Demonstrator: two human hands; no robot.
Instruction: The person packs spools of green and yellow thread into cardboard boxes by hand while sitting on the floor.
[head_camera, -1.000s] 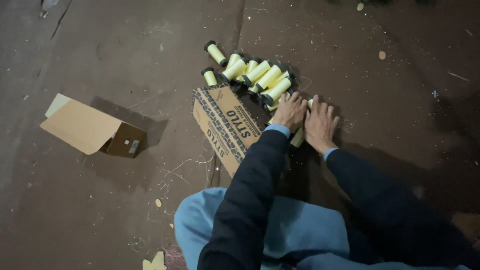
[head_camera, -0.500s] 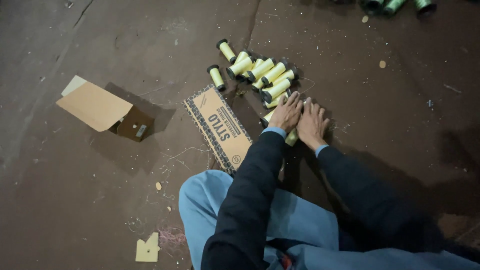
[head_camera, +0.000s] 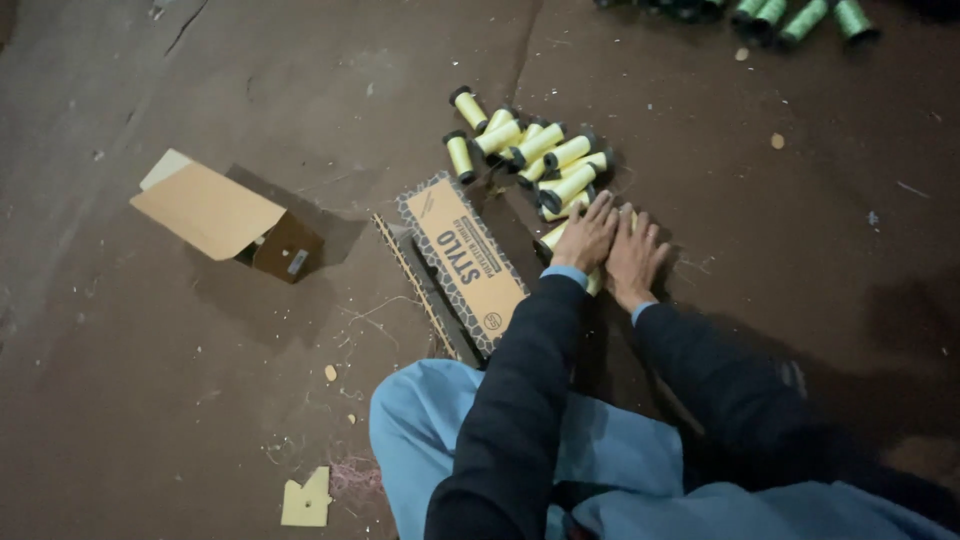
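A: How are the hands placed?

B: The left hand (head_camera: 587, 235) and right hand (head_camera: 632, 255) lie flat, fingers spread, gripping nothing, pressed on the yellow spools (head_camera: 560, 190) heaped just beyond them.

A: And around them?

B: A flattened printed carton (head_camera: 465, 260) lies left; an open brown box (head_camera: 225, 215) sits farther left.

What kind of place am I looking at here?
Probably a thread or textile workshop floor: a dusty bare floor, a pile of yellow thread spools by both hands, green spools farther off, and cardboard boxes lying open.
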